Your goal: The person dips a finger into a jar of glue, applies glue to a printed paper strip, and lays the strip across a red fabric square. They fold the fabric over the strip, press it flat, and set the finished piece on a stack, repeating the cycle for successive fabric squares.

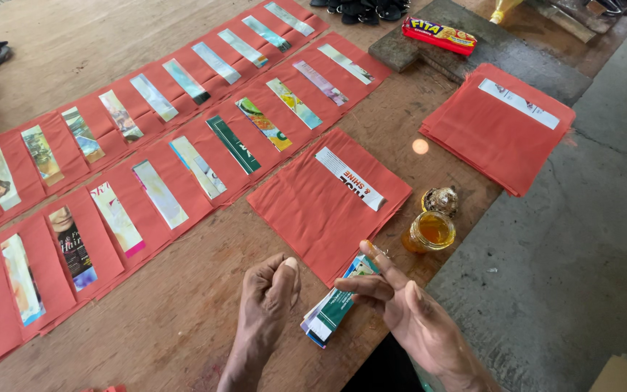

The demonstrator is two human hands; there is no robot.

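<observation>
1. we see our left hand [270, 290] hovering over the wooden table [183, 319], fingers curled loosely inward and grasping nothing, just left of a small stack of magazine strips [332, 308].
2. our right hand [408, 308] hangs just over that stack's right end with its fingers [375, 258] stretched out; whether it touches the strips we cannot tell, and it clasps nothing.
3. the stack of magazine strips lies at the table's near edge, between our two hands, just below the near red paper pile [321, 207].
4. that near red paper pile carries one white printed strip [350, 178] along its upper right edge.
5. an open glass jar [429, 231] of amber liquid stands just right of the pile, its crumpled lid [440, 199] just behind it.
6. a second red paper pile [495, 131] sits farther right, also bearing a strip.
7. two long rows of red sheets [146, 145], each with a colourful strip, run off to the left.
8. a red snack box [438, 35] rests on a dark slab [488, 51] at the far end.
</observation>
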